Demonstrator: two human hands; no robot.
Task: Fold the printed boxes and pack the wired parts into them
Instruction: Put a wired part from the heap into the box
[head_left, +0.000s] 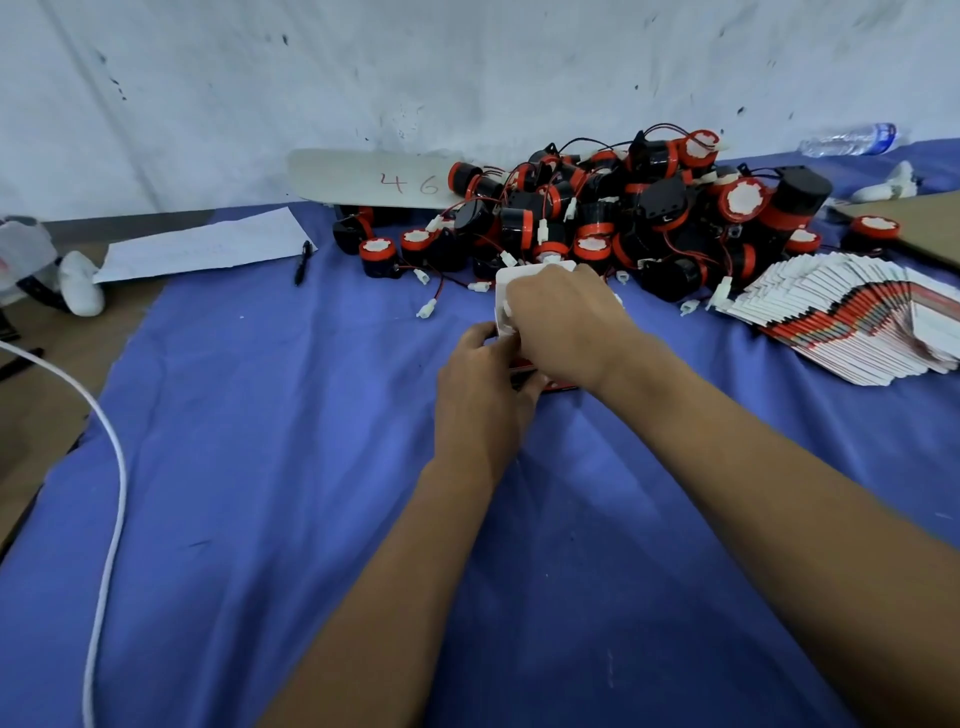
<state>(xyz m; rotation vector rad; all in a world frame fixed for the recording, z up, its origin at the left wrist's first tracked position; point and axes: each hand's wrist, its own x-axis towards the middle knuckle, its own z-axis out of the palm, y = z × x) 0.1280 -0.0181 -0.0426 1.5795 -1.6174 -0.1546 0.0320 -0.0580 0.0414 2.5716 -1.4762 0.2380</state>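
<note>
Both hands, left hand (480, 382) and right hand (563, 325), grip a box (505, 304) (mostly hidden).

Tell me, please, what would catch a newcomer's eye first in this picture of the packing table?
First the heap of black-and-red wired parts at the back of the blue cloth, against the wall. Next the fanned stack of flat printed boxes at the right edge. In the middle, just before the heap, the left hand and right hand hold a white box between them.
</note>
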